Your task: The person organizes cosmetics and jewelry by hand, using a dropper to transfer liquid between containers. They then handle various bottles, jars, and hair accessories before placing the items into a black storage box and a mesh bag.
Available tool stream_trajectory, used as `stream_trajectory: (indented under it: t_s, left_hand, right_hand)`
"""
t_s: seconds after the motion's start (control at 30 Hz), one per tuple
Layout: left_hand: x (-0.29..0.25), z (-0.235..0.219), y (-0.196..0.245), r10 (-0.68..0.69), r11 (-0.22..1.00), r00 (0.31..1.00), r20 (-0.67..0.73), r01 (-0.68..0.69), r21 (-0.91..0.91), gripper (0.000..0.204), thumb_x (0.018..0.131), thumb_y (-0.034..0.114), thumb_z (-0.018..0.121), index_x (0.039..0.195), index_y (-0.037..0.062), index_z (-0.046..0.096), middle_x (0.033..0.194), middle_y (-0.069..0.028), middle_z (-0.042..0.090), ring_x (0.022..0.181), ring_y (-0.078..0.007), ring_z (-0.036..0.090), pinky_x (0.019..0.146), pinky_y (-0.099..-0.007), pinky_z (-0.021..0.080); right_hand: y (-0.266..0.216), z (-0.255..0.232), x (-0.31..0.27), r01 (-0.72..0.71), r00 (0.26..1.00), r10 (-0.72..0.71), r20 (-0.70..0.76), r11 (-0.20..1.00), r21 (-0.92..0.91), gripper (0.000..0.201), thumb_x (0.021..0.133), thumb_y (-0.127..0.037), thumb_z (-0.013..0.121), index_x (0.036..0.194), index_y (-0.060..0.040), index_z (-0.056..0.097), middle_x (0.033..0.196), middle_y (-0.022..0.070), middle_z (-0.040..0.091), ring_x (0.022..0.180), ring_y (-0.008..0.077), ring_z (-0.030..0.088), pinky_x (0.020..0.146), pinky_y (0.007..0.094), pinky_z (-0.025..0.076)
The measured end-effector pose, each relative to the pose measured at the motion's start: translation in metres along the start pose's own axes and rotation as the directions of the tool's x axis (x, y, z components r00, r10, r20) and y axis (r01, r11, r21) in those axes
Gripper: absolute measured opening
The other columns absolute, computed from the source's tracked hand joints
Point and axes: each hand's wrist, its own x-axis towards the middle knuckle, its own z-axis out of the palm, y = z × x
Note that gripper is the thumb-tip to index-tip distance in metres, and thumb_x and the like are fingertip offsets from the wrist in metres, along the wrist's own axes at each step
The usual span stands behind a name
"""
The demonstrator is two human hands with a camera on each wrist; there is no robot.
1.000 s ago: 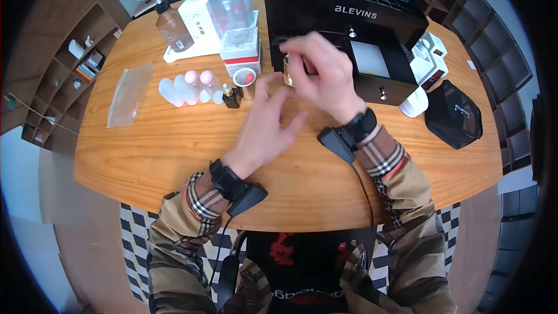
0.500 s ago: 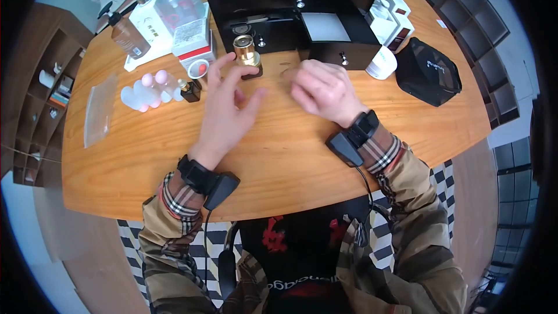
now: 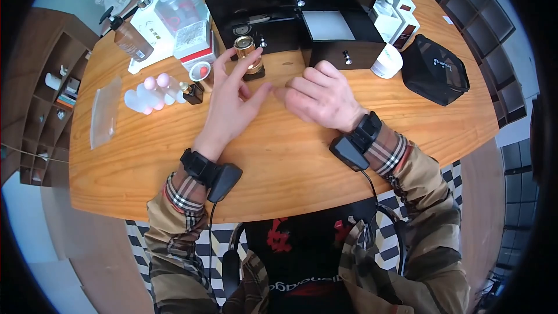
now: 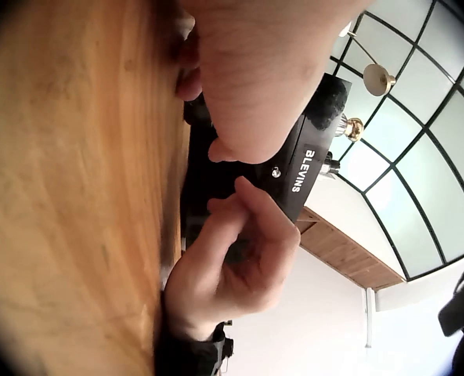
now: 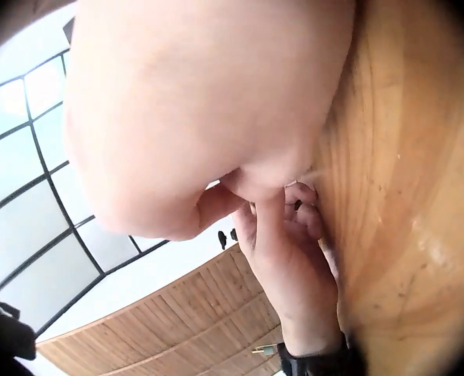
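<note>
A bottle with a shiny gold top and a dark base (image 3: pixel 244 45) stands on the table before the black BLEVINS box (image 3: pixel 279 6). My left hand (image 3: pixel 225 102) reaches up to it with fingers spread; the index fingertip is right at the bottle's left side, and another finger crosses in front of it. To the right, my right hand (image 3: pixel 321 96) hovers low over the table with its fingers curled in. In the left wrist view the right hand's (image 4: pixel 236 270) thumb and index tip come close together, with nothing showing between them. Its palm is hidden.
A drawer (image 3: pixel 343 52) juts out from the box. At its right stand a white jar (image 3: pixel 386 61) and a black pouch (image 3: pixel 436 73). On the left are a small dark bottle (image 3: pixel 192 94), a cup (image 3: pixel 200 72), pink-and-white bottles (image 3: pixel 145 94), stacked boxes (image 3: pixel 193 44) and a clear bag (image 3: pixel 106 113).
The right hand has left the gold-topped bottle and moved right and toward me, fingers curled. The left hand stays by the bottle, its fingers spread. The head view has shifted.
</note>
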Motion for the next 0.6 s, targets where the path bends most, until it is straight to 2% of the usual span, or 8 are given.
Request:
stream_trajectory:
  t_s: [0.17,0.2,0.27,0.37,0.47,0.5,0.57,0.6]
  left_hand:
    - [-0.001,0.002,-0.002,-0.002,1.000,1.000,0.000,0.002,0.005,0.062,0.088,0.014,0.080,0.146,0.0217,0.059,0.147,-0.0174,0.038,0.063,-0.0088,0.053,0.066,-0.0243,0.053]
    - [-0.001,0.000,-0.001,0.004,1.000,1.000,0.001,-0.004,0.009,0.062,0.088,0.014,0.080,0.146,0.0213,0.059,0.147,-0.0175,0.039,0.063,-0.0088,0.053,0.066,-0.0244,0.053]
    - [-0.003,0.000,0.000,-0.002,1.000,1.000,-0.009,0.002,0.008,0.060,0.088,0.015,0.079,0.144,0.0209,0.060,0.146,-0.0173,0.039,0.063,-0.0091,0.053,0.065,-0.0246,0.053]
    - [-0.008,-0.003,0.002,-0.030,0.999,1.000,-0.003,0.030,0.025,0.056,0.089,0.015,0.079,0.141,0.0198,0.062,0.146,-0.0170,0.041,0.063,-0.0099,0.053,0.065,-0.0252,0.053]
    - [-0.012,-0.003,0.007,-0.048,0.998,0.999,0.015,0.048,0.044,0.051,0.089,0.015,0.079,0.138,0.0188,0.065,0.145,-0.0167,0.042,0.063,-0.0107,0.053,0.065,-0.0260,0.053]
    - [-0.012,-0.004,0.008,-0.046,0.998,0.999,0.010,0.045,0.043,0.049,0.089,0.015,0.078,0.136,0.0183,0.066,0.144,-0.0164,0.043,0.062,-0.0110,0.053,0.065,-0.0265,0.052]
    - [-0.011,-0.005,0.011,-0.051,0.998,0.999,0.007,0.050,0.032,0.049,0.089,0.014,0.078,0.136,0.0178,0.066,0.144,-0.0161,0.043,0.063,-0.0112,0.053,0.065,-0.0267,0.052]
    - [-0.013,-0.004,0.010,-0.056,0.998,0.998,0.004,0.056,0.025,0.049,0.089,0.014,0.078,0.136,0.0173,0.066,0.144,-0.0158,0.044,0.063,-0.0114,0.053,0.064,-0.0270,0.052]
  right_hand:
    - [0.004,-0.001,0.005,-0.354,0.932,0.362,0.007,0.909,0.220,0.017,0.078,-0.005,0.073,0.093,-0.0074,0.067,0.079,0.0039,0.063,0.074,0.0225,0.062,0.067,0.0333,0.049]
    - [0.004,-0.001,0.005,-0.354,0.932,0.362,0.006,0.909,0.221,0.017,0.078,-0.005,0.073,0.093,-0.0074,0.067,0.079,0.0039,0.063,0.074,0.0225,0.062,0.067,0.0333,0.049]
    - [0.002,0.003,0.004,-0.499,0.846,0.534,0.014,0.780,0.378,0.013,0.082,-0.002,0.070,0.093,-0.0059,0.067,0.076,0.0056,0.065,0.068,0.0234,0.065,0.062,0.0324,0.053]
    - [0.001,0.000,0.004,-0.628,0.755,0.631,0.179,0.619,0.472,0.013,0.085,-0.002,0.068,0.098,-0.0059,0.067,0.079,0.0064,0.067,0.065,0.0220,0.066,0.060,0.0309,0.054]
    - [0.003,0.001,0.002,-0.691,0.706,0.652,0.276,0.547,0.473,0.014,0.087,-0.003,0.067,0.101,-0.0053,0.067,0.079,0.0065,0.067,0.063,0.0203,0.065,0.060,0.0308,0.054]
    - [0.004,0.003,0.000,-0.693,0.704,0.654,0.277,0.546,0.471,0.014,0.087,-0.003,0.067,0.101,-0.0053,0.067,0.079,0.0065,0.067,0.063,0.0203,0.065,0.060,0.0308,0.054]
    - [0.005,0.010,-0.005,-0.654,0.739,0.619,0.268,0.561,0.507,0.020,0.090,-0.001,0.065,0.109,-0.0047,0.069,0.079,0.0028,0.067,0.056,0.0072,0.055,0.054,0.0228,0.045]
    - [0.004,0.010,-0.004,-0.655,0.738,0.617,0.272,0.558,0.509,0.020,0.090,-0.001,0.065,0.109,-0.0047,0.069,0.079,0.0028,0.067,0.056,0.0072,0.055,0.054,0.0228,0.045]
